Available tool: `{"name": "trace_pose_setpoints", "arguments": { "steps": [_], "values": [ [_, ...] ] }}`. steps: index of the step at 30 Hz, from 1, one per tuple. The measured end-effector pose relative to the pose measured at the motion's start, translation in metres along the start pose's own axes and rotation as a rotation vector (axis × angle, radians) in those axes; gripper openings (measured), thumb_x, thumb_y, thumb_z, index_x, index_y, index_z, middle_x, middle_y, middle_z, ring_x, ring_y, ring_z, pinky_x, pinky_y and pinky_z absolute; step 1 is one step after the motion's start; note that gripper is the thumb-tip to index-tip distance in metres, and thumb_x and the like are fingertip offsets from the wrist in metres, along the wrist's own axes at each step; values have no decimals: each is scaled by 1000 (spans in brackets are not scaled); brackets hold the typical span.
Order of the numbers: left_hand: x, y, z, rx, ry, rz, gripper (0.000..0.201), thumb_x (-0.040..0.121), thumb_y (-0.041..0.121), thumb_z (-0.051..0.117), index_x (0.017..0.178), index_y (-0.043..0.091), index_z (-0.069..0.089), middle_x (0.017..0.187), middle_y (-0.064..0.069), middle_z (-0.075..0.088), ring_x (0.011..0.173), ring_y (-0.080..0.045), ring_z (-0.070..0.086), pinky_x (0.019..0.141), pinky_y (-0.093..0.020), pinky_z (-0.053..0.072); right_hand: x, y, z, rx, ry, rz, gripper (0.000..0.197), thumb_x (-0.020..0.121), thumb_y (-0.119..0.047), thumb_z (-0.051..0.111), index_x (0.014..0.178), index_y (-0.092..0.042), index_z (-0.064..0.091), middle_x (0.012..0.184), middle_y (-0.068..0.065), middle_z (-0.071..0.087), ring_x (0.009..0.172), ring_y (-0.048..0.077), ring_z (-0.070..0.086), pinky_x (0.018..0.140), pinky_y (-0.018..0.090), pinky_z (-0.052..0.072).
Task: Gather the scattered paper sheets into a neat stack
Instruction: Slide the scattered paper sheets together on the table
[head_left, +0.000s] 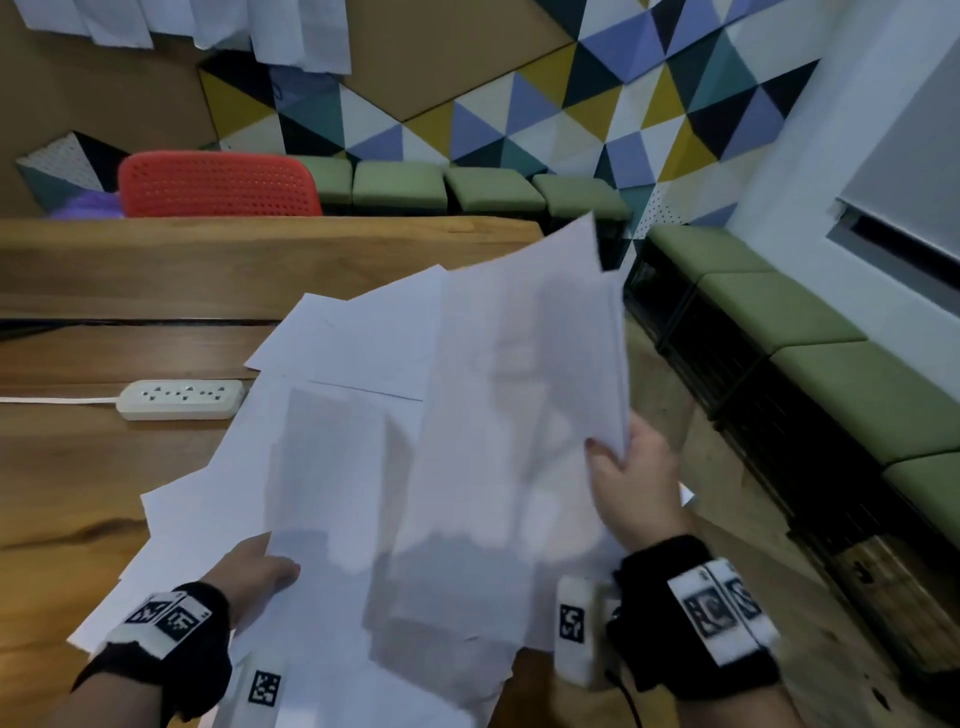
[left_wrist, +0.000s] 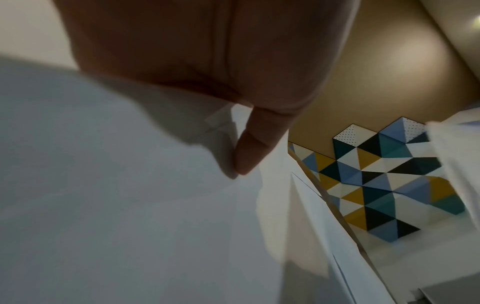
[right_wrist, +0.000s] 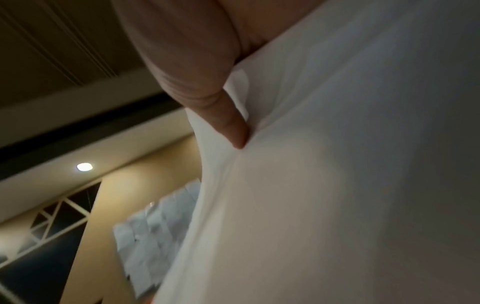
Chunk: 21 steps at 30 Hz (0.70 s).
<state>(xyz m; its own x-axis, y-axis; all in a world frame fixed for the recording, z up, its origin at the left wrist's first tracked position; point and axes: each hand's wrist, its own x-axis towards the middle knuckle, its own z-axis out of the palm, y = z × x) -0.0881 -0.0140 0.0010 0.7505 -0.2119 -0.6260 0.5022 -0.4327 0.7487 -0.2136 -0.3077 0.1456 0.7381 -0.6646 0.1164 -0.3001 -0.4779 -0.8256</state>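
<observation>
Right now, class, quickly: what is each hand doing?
Left hand: holding the near edge of the paper sheets, thumb on top.
Right hand: pinching the raised sheets at their right edge.

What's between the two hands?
White paper sheets span from the left hand to the right hand, clearest in the head view.
</observation>
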Motion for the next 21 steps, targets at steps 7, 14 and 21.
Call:
{"name": "trace_pose_setpoints", "arguments": {
  "steps": [7,14,21],
  "values": [
    [0,8,13,-240,-45,7,74,90,36,53,146,2,18,143,-5,40,137,-24,35,111,-35,23,7,67,87,162,-236,356,23,79,-2,59,100,-12,63,90,9,64,90,28,62,73,28,47],
    [0,-2,18,-26,-85,128,58,64,31,70,119,16,59,111,-3,68,104,-24,62,87,-34,48,-6,79,129,116,-416,351,17,81,-8,62,98,-13,63,91,5,62,87,18,57,72,19,40],
    [-9,18,9,-232,-124,117,47,82,-6,58,127,5,52,117,-9,65,111,-27,59,97,-37,42,-3,81,131,279,-361,322,26,79,-9,68,103,-15,58,100,6,64,98,23,62,80,26,45]
  ]
}}
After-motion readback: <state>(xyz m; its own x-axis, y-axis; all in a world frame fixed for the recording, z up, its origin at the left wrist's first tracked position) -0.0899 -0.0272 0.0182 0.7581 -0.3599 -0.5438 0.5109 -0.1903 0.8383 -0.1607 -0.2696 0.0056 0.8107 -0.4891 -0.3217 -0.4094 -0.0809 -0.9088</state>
